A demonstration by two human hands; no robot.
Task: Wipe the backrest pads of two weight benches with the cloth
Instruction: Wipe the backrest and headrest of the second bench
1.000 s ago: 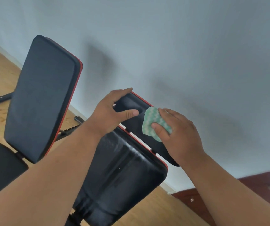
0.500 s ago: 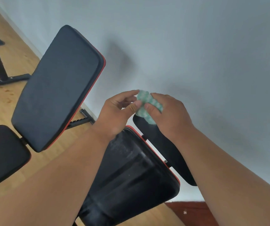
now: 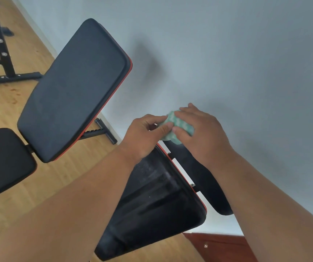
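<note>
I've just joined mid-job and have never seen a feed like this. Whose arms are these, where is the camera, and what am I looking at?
There is no machine here: these are a person's bare arms, filmed by one wide-angle camera on their head, looking forward and down. The left hand and right hand both pinch a green-and-white patterned cloth, held in the air between them, above the near bench. Below them is the near backrest pad, black with a red edge, its surface streaky. To the left stands the second bench's backrest pad, tilted up, with its black seat pad below it. Both benches stand on a wooden floor by a pale wall.
</note>
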